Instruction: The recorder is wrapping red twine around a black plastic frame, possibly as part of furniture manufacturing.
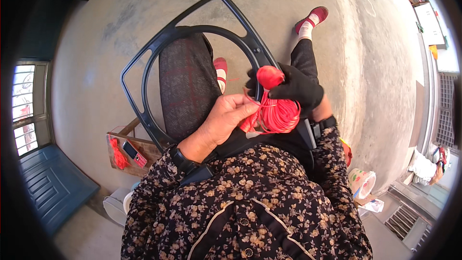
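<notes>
A black frame [154, 48], with an inner ring and angular outer bars, leans across my lap and legs. My right hand [297, 86], in a black glove, is closed around its right side. Against that side sits a thick bundle of red cord [280, 115], just below the gloved fingers. A round, smooth red piece [270, 77] shows between the glove's thumb and fingers; whether it joins the bundle is unclear. My bare left hand [226, 118] pinches red cord between thumb and forefinger, at the ring's edge beside the bundle.
On my left, a small wooden stool [144, 137] holds loose red cord [118, 154] and a red phone [134, 154]. Pale buckets [118, 206] stand below it. A patterned container [361, 183] is at my right. A blue panelled door [55, 183] is at the far left.
</notes>
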### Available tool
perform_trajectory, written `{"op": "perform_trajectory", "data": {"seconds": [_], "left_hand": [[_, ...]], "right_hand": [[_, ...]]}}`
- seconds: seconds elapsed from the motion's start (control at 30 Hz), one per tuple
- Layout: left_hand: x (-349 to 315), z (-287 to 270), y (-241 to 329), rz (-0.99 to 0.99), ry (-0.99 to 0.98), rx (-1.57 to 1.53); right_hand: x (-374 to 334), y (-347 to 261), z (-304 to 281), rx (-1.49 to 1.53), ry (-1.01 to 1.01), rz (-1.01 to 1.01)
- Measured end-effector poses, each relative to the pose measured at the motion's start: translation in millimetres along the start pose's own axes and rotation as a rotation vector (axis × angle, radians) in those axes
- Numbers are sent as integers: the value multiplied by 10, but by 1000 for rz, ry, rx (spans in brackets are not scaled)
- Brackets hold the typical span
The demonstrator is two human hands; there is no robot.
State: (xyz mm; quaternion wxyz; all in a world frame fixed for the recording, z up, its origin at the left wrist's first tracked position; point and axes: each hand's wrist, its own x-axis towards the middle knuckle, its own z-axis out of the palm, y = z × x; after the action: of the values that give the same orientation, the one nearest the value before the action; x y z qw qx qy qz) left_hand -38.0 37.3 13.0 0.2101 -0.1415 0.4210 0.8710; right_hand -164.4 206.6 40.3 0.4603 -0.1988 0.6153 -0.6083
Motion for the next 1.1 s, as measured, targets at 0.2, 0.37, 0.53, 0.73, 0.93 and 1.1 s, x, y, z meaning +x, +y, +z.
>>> {"op": "perform_trajectory", "data": {"seconds": [0.2,0.37,0.53,0.73,0.93,1.1], "left_hand": [[-22,-21,25,5,67,-47],[23,-48,58,-60,39,-91],[-19,-107,60,-50,61,-133],[7,-113,57,-55,60,-150],[-21,-82,132,-14,40,-169],[-49,-90,152,5,75,-156]], "right_hand": [[-251,335,67,-154,245,275],[-548,540,-10,117,567,52],[-1035,751,-312,705,837,-118],[-1662,1282,-965,923,732,-121],[-2023,1763,-1454,859,989,-57],[-2233,2063,-1582,641,1309,67]]}}
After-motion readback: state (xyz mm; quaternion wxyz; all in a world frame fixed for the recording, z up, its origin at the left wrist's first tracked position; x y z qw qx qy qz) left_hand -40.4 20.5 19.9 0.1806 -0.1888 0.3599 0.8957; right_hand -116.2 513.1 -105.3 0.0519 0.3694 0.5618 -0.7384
